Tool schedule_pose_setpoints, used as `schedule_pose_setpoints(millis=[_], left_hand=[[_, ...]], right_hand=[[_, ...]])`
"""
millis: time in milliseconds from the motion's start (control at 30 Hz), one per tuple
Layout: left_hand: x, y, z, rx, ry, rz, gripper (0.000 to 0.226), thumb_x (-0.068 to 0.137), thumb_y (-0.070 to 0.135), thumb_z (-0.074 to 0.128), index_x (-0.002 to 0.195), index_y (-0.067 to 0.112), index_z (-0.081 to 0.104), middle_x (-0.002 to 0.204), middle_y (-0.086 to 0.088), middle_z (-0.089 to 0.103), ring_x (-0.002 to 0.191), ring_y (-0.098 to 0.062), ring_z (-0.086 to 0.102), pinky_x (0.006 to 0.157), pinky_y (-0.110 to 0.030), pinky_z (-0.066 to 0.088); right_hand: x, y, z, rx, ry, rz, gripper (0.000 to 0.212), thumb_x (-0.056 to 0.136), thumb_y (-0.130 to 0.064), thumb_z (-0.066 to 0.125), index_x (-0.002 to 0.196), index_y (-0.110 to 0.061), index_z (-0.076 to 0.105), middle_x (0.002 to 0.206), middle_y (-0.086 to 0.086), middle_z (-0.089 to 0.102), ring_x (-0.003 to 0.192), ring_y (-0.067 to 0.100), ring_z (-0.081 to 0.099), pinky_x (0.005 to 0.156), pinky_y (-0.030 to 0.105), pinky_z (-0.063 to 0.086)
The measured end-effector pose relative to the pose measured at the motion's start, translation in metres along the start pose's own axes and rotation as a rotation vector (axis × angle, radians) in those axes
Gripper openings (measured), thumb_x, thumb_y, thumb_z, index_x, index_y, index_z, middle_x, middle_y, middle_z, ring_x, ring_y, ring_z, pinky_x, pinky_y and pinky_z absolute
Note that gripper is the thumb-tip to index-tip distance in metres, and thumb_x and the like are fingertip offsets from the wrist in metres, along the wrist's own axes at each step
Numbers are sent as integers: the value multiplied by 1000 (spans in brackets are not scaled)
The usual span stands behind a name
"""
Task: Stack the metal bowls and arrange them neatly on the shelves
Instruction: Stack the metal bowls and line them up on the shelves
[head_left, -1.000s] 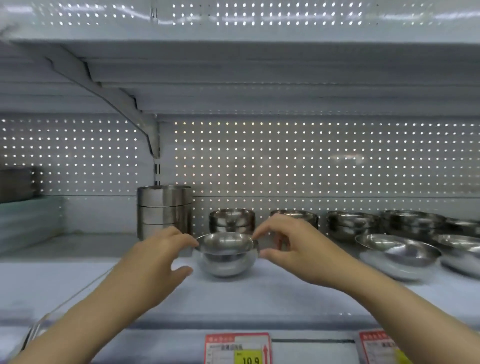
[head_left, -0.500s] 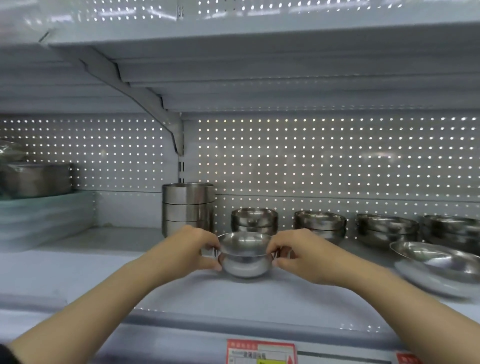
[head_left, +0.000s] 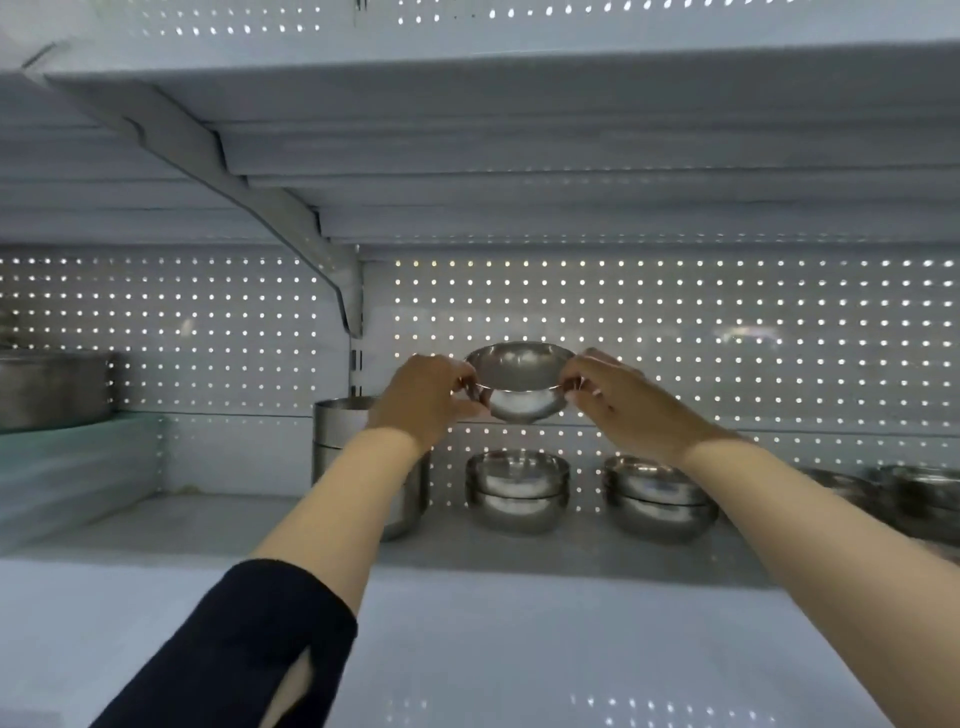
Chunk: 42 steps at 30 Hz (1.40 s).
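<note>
A: Bowl (head_left: 519, 384) aloft, above the two-bowl stack (head_left: 517, 491) on the shelf (head_left: 519, 551). Pinched at opposite rims by left hand (head_left: 423, 400) and right hand (head_left: 618, 402).

B: Thin grip on slick steel. Could slip or tilt on lowering, clip the stack's rim, knock it askew.

A: Neighbouring stack (head_left: 660, 499) just beside, too. Easy to bump.
</note>
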<state>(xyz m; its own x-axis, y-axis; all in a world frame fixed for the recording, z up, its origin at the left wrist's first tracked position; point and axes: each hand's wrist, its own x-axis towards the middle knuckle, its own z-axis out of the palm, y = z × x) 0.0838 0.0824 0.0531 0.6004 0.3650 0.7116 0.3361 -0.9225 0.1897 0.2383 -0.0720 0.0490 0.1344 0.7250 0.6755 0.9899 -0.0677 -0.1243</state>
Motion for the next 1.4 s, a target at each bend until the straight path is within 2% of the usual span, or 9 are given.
schedule_pose_setpoints(millis=[67,167,333,467,667,967,1100,1267,1400], left_hand=[[-1,-7,17,-33,4,-22,22,76,27,72,93,13,69,89,-1,68,86,-18,61,75,-24,47],[-6,-18,43,-108,-41,-28,18,76,27,72,90,16,68,81,7,62,78,-10,57,58,-6,35],[-10,-25,65,-100,-164,-30,24,83,27,66,99,10,66,97,-6,68,89,-19,61,78,-24,45],[-11,-27,72,-86,-190,-34,27,84,27,65,104,9,64,99,-6,68,93,-20,62,76,-25,42],[-13,-28,70,-107,-197,-35,28,85,25,64,110,13,64,96,-5,67,89,-19,61,73,-23,42],[-15,-31,66,-70,-262,-44,23,87,25,61,102,8,63,81,-3,57,76,-19,52,61,-23,34],[-16,-29,66,-100,-254,-61,23,87,24,61,107,12,63,91,-10,64,86,-25,59,74,-27,43],[-16,-30,68,-86,-235,-68,27,86,26,62,107,9,64,85,-6,59,80,-21,54,72,-27,39],[-13,-27,71,-106,-182,-80,40,82,31,67,117,11,60,104,-7,64,89,-19,57,76,-25,43]], right_hand=[[2,10,16,-4,-14,-2,16,99,-16,43,107,-7,54,106,3,51,93,21,53,83,31,42],[-5,26,41,6,-33,1,16,99,-18,43,106,-8,54,100,-3,47,90,18,51,82,31,42],[-7,38,58,7,-72,37,18,99,-20,43,110,-11,54,100,-6,45,89,11,47,77,23,35],[-10,46,69,13,-85,58,22,99,-20,42,114,-9,54,108,-2,49,92,13,49,76,19,33],[-11,53,79,50,-41,61,19,99,-19,43,111,-11,54,101,-9,44,89,11,44,70,17,26],[-15,49,85,53,-70,66,21,100,-21,41,114,-11,53,109,-3,48,98,13,43,82,23,32],[-17,48,86,51,-79,68,20,99,-21,42,114,-12,53,113,-1,50,105,14,43,86,24,33],[-19,47,86,39,-75,67,22,99,-23,42,117,-13,51,116,-1,49,108,12,40,84,22,30],[-20,47,86,25,-79,72,25,99,-25,43,121,-14,48,117,-3,47,102,9,37,82,22,28]])
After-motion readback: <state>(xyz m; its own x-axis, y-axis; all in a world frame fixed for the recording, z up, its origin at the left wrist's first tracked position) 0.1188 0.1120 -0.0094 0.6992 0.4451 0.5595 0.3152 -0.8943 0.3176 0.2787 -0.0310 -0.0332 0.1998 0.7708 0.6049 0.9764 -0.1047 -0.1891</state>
